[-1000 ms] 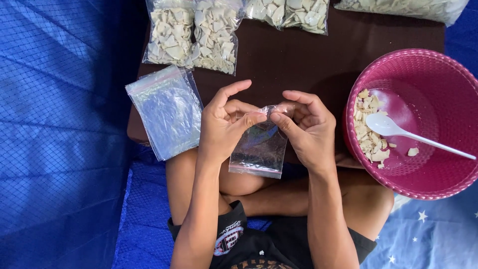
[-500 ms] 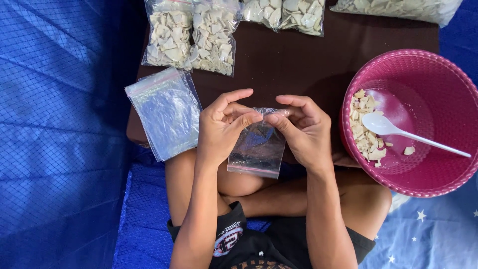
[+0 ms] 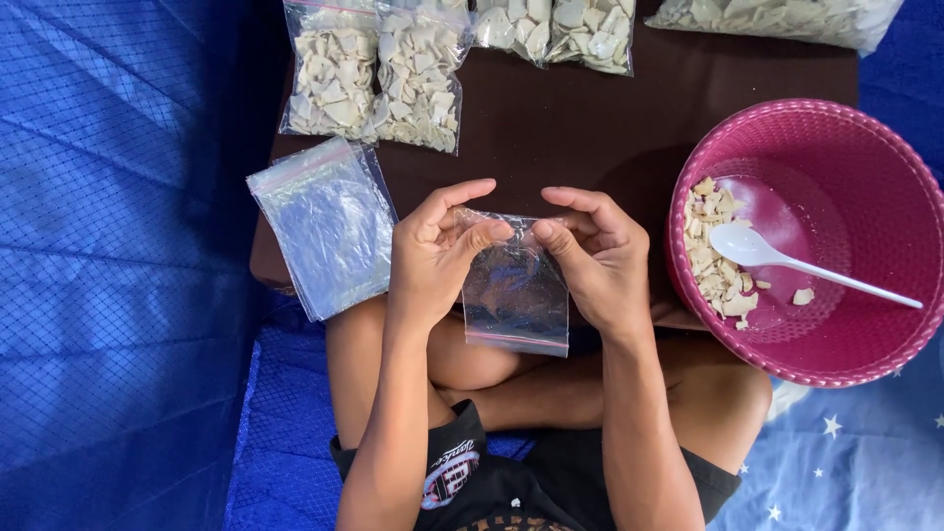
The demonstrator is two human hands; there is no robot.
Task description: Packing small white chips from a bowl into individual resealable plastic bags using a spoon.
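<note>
Empty clear bag (image 3: 515, 295) hangs below both hands' (image 3: 438, 256) grip; mouth seemingly pinched.

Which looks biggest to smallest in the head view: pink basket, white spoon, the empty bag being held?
1. pink basket
2. empty bag, held by left hand and right hand
3. white spoon

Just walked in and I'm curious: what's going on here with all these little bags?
A person sitting cross-legged holds a small clear bag by its top edge, pinched between the left hand and right hand; it looks empty. A stack of empty bags lies on the brown board beside the left hand. Filled bags of pale chips lie further up. To the right, a pink basket holds more chips and a white spoon.
</note>
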